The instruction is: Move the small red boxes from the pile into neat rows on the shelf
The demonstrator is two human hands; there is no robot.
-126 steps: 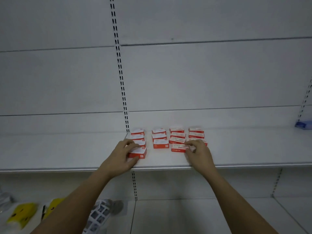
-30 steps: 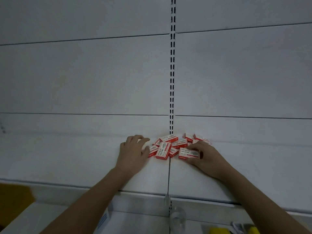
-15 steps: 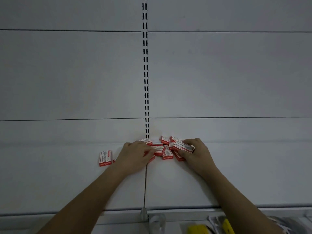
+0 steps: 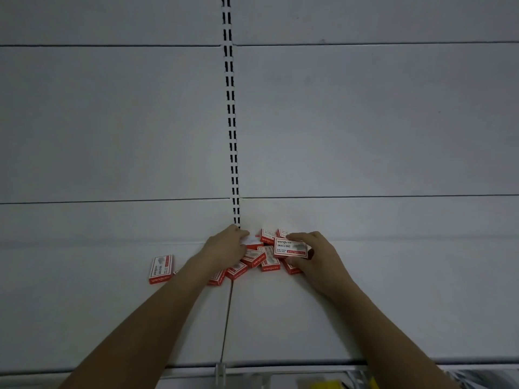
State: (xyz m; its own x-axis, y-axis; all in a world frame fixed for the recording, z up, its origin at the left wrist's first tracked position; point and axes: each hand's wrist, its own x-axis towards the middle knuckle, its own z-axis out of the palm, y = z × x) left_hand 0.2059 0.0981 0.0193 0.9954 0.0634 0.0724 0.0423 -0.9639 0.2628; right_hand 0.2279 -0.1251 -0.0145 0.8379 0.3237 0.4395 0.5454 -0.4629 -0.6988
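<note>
Pinching a small red staple box (image 4: 290, 247) between the thumb below and the curled fingers (image 4: 302, 236) along its top edge, my right hand (image 4: 317, 259) holds it tilted up above the pile, its white label with the "wengu" print facing me. My left hand (image 4: 224, 248) reaches over the left side of the pile with its back to me; its fingers curl forward onto a white-faced box (image 4: 252, 239) at the far edge, but I cannot tell whether they grip that box or only rest on it, because the hand hides its own fingertips.

Between and under my two hands lies the pile of red boxes (image 4: 259, 261), a loose heap with boxes lying at different angles, some overlapping, one poking out just below my left wrist. Well left of the heap, one single red box (image 4: 160, 268) lies flat on its own, long side running away from me, and a sliver of another shows at my left forearm.

All of it sits on the white shelf (image 4: 393, 304), near the back panel. A slotted upright (image 4: 231, 122) runs up that panel, ending just behind my left hand, and a seam in the shelf continues the line toward me. Below the front edge, something yellow (image 4: 328, 385) shows dimly
</note>
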